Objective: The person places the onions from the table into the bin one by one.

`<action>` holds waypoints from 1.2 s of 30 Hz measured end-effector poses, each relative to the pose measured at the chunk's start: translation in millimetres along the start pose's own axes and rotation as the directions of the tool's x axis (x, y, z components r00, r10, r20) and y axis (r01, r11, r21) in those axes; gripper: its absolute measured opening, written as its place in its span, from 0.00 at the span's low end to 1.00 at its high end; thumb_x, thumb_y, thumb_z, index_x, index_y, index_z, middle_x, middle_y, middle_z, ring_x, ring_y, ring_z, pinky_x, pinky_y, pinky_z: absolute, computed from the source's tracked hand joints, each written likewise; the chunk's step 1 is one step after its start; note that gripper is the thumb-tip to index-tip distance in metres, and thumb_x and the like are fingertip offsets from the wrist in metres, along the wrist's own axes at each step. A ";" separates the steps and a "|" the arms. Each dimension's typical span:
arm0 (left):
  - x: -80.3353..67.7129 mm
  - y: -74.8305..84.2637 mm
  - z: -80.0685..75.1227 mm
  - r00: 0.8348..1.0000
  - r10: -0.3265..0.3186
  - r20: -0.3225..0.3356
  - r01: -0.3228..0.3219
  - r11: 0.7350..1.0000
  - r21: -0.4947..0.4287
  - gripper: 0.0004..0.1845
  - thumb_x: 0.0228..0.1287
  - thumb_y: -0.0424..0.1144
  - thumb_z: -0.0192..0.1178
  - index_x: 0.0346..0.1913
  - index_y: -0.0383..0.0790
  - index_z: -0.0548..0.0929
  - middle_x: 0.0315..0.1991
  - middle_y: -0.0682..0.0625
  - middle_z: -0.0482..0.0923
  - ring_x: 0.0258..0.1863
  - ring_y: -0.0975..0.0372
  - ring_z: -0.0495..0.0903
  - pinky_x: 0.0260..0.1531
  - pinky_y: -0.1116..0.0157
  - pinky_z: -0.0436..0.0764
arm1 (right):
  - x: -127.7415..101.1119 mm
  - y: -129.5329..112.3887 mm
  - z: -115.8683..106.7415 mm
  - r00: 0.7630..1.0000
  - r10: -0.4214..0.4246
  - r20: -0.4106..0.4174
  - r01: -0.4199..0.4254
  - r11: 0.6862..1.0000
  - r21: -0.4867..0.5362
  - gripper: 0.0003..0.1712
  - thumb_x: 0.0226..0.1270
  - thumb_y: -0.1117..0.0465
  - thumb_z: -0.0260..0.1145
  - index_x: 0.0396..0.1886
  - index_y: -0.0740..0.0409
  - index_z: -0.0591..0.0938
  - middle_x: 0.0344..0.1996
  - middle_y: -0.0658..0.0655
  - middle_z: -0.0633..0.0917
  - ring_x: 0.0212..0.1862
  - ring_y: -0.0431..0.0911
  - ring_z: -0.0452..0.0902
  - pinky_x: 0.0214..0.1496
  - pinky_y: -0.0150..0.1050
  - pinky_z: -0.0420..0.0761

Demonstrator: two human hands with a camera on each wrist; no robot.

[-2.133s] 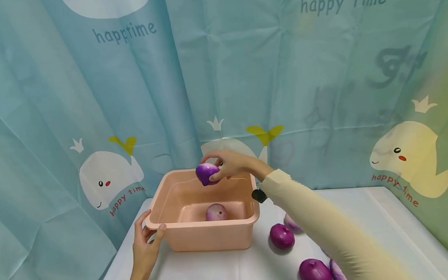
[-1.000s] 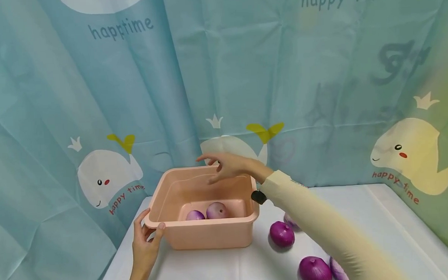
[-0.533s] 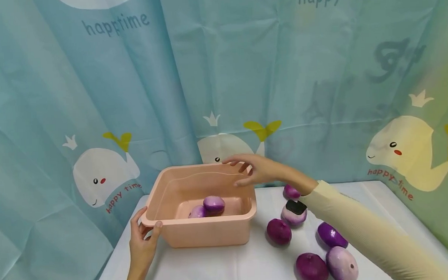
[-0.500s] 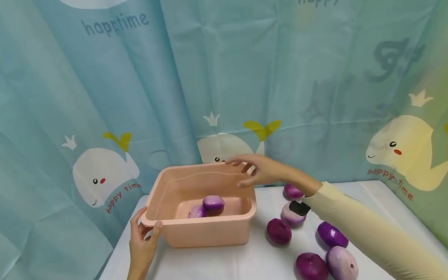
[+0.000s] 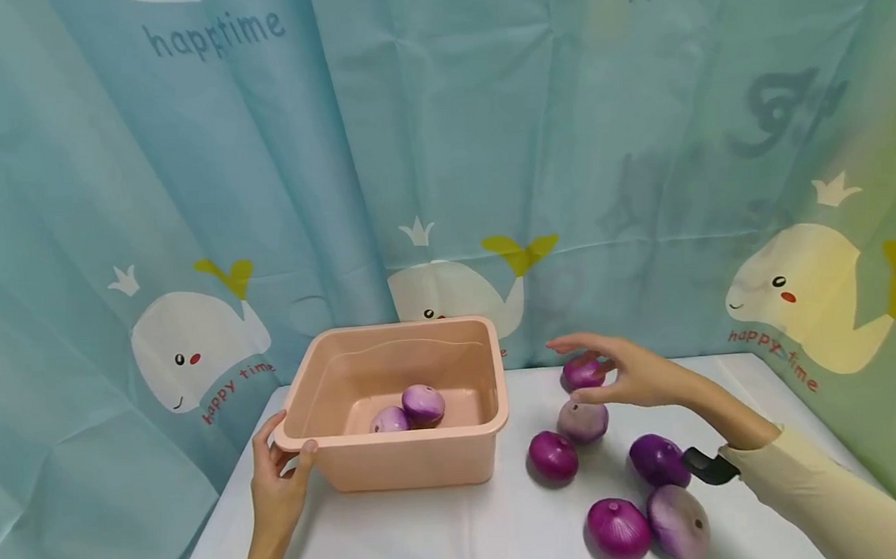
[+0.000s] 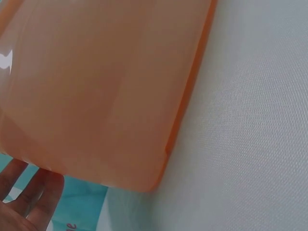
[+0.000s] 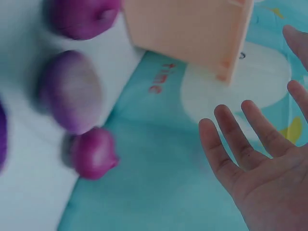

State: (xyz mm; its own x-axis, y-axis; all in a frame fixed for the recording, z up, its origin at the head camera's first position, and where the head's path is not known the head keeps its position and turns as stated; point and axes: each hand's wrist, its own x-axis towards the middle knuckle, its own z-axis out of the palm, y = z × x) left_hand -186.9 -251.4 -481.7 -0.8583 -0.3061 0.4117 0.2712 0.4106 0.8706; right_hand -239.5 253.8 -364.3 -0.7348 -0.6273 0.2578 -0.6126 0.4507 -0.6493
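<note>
A pink plastic basin (image 5: 418,462) stands on the table with two purple onions, one (image 5: 423,404) leaning against the other (image 5: 390,420). My left hand (image 5: 280,487) grips its near-left corner, thumb at the rim and fingers along the left side; the left wrist view shows those fingers (image 6: 45,197) against the basin wall. My right hand (image 5: 632,373), empty with fingers spread, hovers right of the basin. Below and behind it are a small purple onion (image 5: 581,374) and a pale one (image 5: 583,421); in the right wrist view its palm (image 7: 274,183) faces the camera.
More onions lie on the white table (image 5: 399,536): a magenta one (image 5: 553,457) near the basin, a dark purple one (image 5: 659,459), another magenta one (image 5: 618,530) and a pale one (image 5: 679,523) at front right. A blue whale-print curtain (image 5: 442,146) hangs behind.
My right hand let a purple onion drop into the basin, where the onions rolled and settled together. It then moved right, out over the onions on the table. My left hand kept its grip.
</note>
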 end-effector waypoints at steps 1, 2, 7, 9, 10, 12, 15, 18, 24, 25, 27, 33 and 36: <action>0.0 0.0 -0.3 1.000 0.003 -0.001 -0.003 1.000 0.003 0.36 0.72 0.32 0.63 0.78 0.46 0.61 0.66 0.34 0.75 0.46 0.80 0.76 0.40 0.79 0.77 | -8.0 3.0 -0.2 1.000 0.000 -0.008 0.000 1.000 -0.013 0.38 0.65 0.57 0.76 0.73 0.46 0.73 0.67 0.53 0.78 0.57 0.46 0.81 0.52 0.46 0.84; -0.2 0.0 -0.6 1.000 0.006 0.000 -0.006 1.000 0.004 0.36 0.72 0.32 0.63 0.78 0.46 0.61 0.67 0.34 0.74 0.47 0.80 0.76 0.40 0.79 0.77 | -15.9 6.3 -0.1 1.000 0.002 -0.018 -0.002 1.000 -0.025 0.38 0.65 0.57 0.76 0.73 0.46 0.73 0.67 0.52 0.78 0.57 0.45 0.81 0.51 0.45 0.84; -1.4 1.2 -1.8 1.000 0.023 -0.010 -0.023 1.000 -0.004 0.36 0.71 0.30 0.62 0.78 0.45 0.61 0.61 0.35 0.78 0.45 0.78 0.77 0.38 0.79 0.78 | -51.0 22.3 2.6 0.997 0.052 -0.059 -0.055 0.997 -0.046 0.37 0.65 0.55 0.76 0.72 0.45 0.73 0.65 0.52 0.78 0.55 0.44 0.81 0.49 0.42 0.84; -1.7 1.2 -2.3 0.999 0.027 -0.020 -0.028 1.000 -0.014 0.36 0.70 0.28 0.62 0.78 0.44 0.61 0.57 0.36 0.79 0.43 0.76 0.77 0.37 0.78 0.77 | -61.5 28.3 4.7 0.995 0.067 -0.071 -0.071 0.996 -0.053 0.37 0.65 0.54 0.76 0.72 0.45 0.74 0.64 0.53 0.79 0.54 0.43 0.82 0.48 0.41 0.85; -1.8 1.3 -2.4 0.999 0.030 -0.022 -0.030 0.999 -0.019 0.37 0.70 0.28 0.62 0.78 0.43 0.61 0.56 0.36 0.79 0.42 0.75 0.77 0.36 0.78 0.77 | -66.2 31.0 5.7 0.994 0.073 -0.075 -0.077 0.995 -0.055 0.37 0.65 0.54 0.76 0.72 0.47 0.74 0.64 0.53 0.79 0.54 0.43 0.82 0.48 0.41 0.85; -1.5 1.5 -2.5 0.999 0.031 -0.020 -0.032 0.999 -0.029 0.37 0.70 0.27 0.62 0.78 0.43 0.61 0.57 0.37 0.78 0.43 0.75 0.77 0.37 0.79 0.77 | -75.3 35.8 7.5 0.993 0.077 -0.088 -0.083 0.995 -0.064 0.37 0.65 0.55 0.76 0.72 0.50 0.74 0.63 0.55 0.80 0.54 0.42 0.82 0.47 0.41 0.85; -0.7 2.0 -1.8 1.000 0.024 -0.009 -0.024 0.999 -0.039 0.36 0.71 0.28 0.61 0.78 0.43 0.61 0.60 0.36 0.77 0.44 0.75 0.77 0.38 0.79 0.77 | -88.6 41.5 9.3 0.991 0.078 -0.108 -0.087 0.993 -0.080 0.36 0.64 0.56 0.77 0.71 0.53 0.75 0.62 0.55 0.80 0.53 0.40 0.82 0.47 0.41 0.85; 0.1 1.5 -0.6 1.000 0.009 -0.004 -0.009 1.000 -0.029 0.36 0.71 0.30 0.62 0.78 0.45 0.61 0.63 0.36 0.76 0.46 0.76 0.76 0.39 0.79 0.77 | -100.8 47.7 10.8 0.989 0.081 -0.125 -0.094 0.991 -0.098 0.34 0.64 0.57 0.77 0.69 0.52 0.76 0.61 0.53 0.81 0.53 0.38 0.81 0.46 0.41 0.85; 1.4 -0.4 0.4 1.000 -0.008 -0.001 0.008 1.000 -0.005 0.36 0.72 0.32 0.62 0.78 0.46 0.61 0.67 0.37 0.74 0.47 0.77 0.76 0.41 0.79 0.77 | -121.4 62.1 14.5 0.992 0.086 -0.093 -0.095 0.990 -0.104 0.33 0.64 0.57 0.77 0.68 0.50 0.77 0.61 0.52 0.82 0.55 0.37 0.79 0.46 0.40 0.84; 1.5 -0.4 0.3 1.000 -0.008 0.002 0.008 1.000 -0.006 0.36 0.72 0.32 0.62 0.78 0.46 0.61 0.67 0.37 0.74 0.47 0.77 0.76 0.41 0.79 0.77 | -124.6 64.4 14.7 0.993 0.087 -0.075 -0.094 0.991 -0.095 0.33 0.65 0.58 0.76 0.68 0.51 0.77 0.61 0.52 0.81 0.55 0.38 0.79 0.46 0.41 0.83; 1.4 0.1 -0.2 1.000 -0.011 0.008 0.011 1.000 0.000 0.35 0.72 0.33 0.62 0.78 0.47 0.60 0.68 0.37 0.74 0.47 0.77 0.76 0.41 0.79 0.77 | -130.7 68.8 14.3 0.996 0.089 -0.028 -0.091 0.993 -0.073 0.33 0.66 0.59 0.74 0.70 0.51 0.75 0.63 0.52 0.80 0.56 0.40 0.79 0.45 0.41 0.83; 1.1 2.2 -1.5 1.000 -0.019 0.012 0.019 1.000 0.005 0.35 0.73 0.33 0.62 0.78 0.47 0.60 0.69 0.37 0.72 0.48 0.77 0.76 0.42 0.80 0.76 | -145.6 81.6 11.7 0.986 0.100 0.133 -0.109 0.992 0.058 0.35 0.70 0.63 0.70 0.75 0.53 0.69 0.69 0.50 0.74 0.58 0.40 0.77 0.44 0.39 0.79; 1.4 1.4 -1.1 1.000 -0.007 0.020 0.007 1.000 -0.004 0.35 0.73 0.32 0.61 0.78 0.47 0.60 0.71 0.38 0.71 0.49 0.77 0.76 0.41 0.80 0.77 | -149.9 88.6 13.9 0.983 0.080 0.166 -0.098 0.990 0.105 0.36 0.70 0.64 0.69 0.76 0.54 0.68 0.70 0.48 0.72 0.57 0.39 0.76 0.43 0.38 0.80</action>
State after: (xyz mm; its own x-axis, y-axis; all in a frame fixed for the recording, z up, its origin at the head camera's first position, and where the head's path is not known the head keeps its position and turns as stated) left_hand -187.3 -252.1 -479.6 -0.8688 -0.2915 0.4002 0.2671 0.4046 0.8746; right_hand -179.5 378.9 -470.4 -0.7227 -0.6862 0.0828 -0.5036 0.4407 -0.7431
